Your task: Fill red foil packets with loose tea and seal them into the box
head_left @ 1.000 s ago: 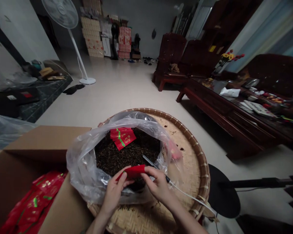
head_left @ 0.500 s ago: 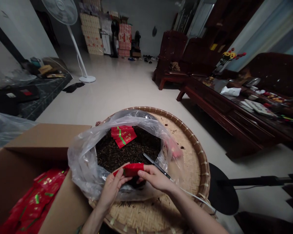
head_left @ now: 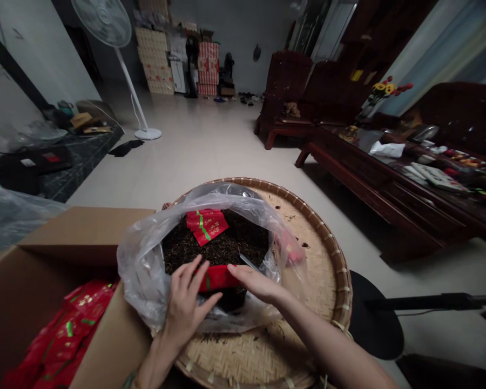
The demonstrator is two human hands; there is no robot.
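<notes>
A red packet (head_left: 219,277) with a green stripe is in my right hand (head_left: 258,283), gripped at its right end. My left hand (head_left: 185,302) is beside the packet's left end, fingers spread apart. Beneath both hands is a clear plastic bag (head_left: 140,265) of dark, dry loose tea leaves (head_left: 210,253). Several more red packets (head_left: 209,225) lie fanned out on the leaves. A slim grey tool (head_left: 249,262) pokes out beyond my right hand, which partly hides it.
The bag rests on a round woven bamboo tray (head_left: 326,270). To the left, an open cardboard box (head_left: 101,329) holds many red packets (head_left: 67,335). A black round stand base (head_left: 375,319) is on the floor at right. A dark wooden table (head_left: 372,178) and a white fan (head_left: 148,133) stand farther off.
My left hand has let go of the packet's left end and spread its fingers. The right hand still holds the packet, now turned so its green stripe shows.
</notes>
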